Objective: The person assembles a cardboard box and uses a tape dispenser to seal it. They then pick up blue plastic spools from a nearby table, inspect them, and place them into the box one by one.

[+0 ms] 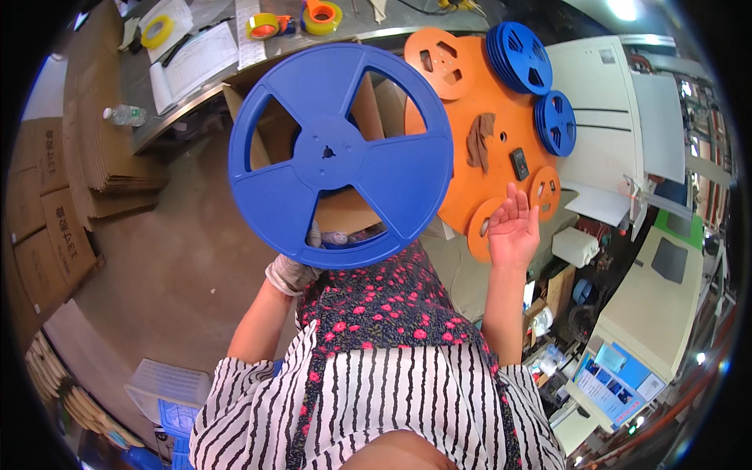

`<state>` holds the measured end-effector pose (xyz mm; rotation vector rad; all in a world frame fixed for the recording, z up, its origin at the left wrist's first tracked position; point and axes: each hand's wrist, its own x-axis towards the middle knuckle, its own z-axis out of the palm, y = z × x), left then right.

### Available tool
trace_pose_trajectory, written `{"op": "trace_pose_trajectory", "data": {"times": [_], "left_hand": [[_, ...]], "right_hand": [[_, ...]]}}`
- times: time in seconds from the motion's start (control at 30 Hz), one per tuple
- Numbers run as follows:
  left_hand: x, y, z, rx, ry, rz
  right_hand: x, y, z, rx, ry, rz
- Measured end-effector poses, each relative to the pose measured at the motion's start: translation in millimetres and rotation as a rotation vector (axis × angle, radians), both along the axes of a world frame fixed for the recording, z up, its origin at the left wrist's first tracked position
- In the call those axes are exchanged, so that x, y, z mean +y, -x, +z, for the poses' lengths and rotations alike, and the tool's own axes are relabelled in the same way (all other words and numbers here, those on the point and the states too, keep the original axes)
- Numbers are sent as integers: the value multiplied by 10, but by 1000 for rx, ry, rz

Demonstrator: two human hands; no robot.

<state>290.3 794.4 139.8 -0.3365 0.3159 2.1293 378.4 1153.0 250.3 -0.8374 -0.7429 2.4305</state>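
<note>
My left hand [298,271], in a pale glove, grips the lower rim of a large blue plastic reel [388,170], its fingers showing through a cutout. The reel faces me above an open cardboard box [369,108]. Bare and palm up, my right hand [513,230] holds nothing beside an orange round table [470,191]. Smaller orange reels [546,192] and stacks of blue reels [555,123] sit around the table's edge. A brown cloth [482,141] and a small black device [519,164] lie near its middle.
A metal workbench [202,108] at the upper left bears papers [197,64], tape dispensers [262,26] and a plastic bottle [124,115]. Flattened cardboard [94,117] stands stacked at the left. A clear plastic bin [170,382] is at the lower left, a white jug [576,247] at the right.
</note>
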Motion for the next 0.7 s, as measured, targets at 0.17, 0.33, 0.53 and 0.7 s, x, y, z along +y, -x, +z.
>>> {"op": "trace_pose_trajectory", "data": {"times": [0.17, 0.33, 0.53, 0.7], "left_hand": [[-11, 45, -13, 16, 8, 35], [-112, -5, -47, 18, 67, 74], [-380, -149, -406, 170, 563, 58], [-265, 53, -1127, 658, 1610, -388]], "right_hand": [[23, 23, 17, -25, -9, 14], [27, 71, 42, -47, -31, 26], [-44, -56, -98, -157, -16, 22], [-184, -181, -367, -288, 84, 68]]}}
